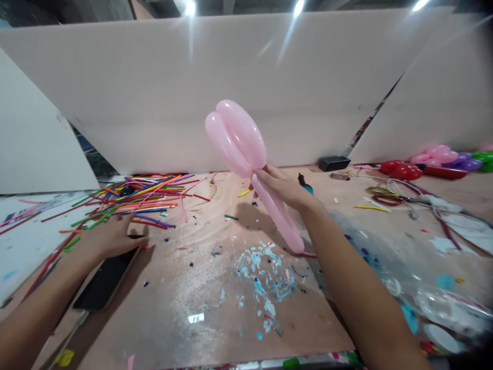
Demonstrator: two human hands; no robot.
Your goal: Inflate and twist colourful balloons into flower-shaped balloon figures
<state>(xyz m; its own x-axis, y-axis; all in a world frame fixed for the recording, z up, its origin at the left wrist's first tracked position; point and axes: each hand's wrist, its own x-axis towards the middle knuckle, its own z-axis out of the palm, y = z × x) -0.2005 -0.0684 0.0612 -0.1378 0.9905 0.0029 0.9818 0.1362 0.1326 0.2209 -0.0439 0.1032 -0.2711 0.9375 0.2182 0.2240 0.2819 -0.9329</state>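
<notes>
Bare right forearm point(358, 277), foremost, extended over a scuffed pinkish-brown tabletop point(173, 308); by the right hand point(287, 187) a pale-pink, glossy, looped rubber balloon point(248, 133) is held above the tabletop, its twisted joint pinched between the fingers, where a firm, gentle grip is best kept lest the twist be unwound. Left hand point(115, 236): placed at the far end of a black rectangular smartphone point(110, 277), beside many-coloured slender uninflated balloons point(154, 198); whether anything is gripped cannot be told.
</notes>
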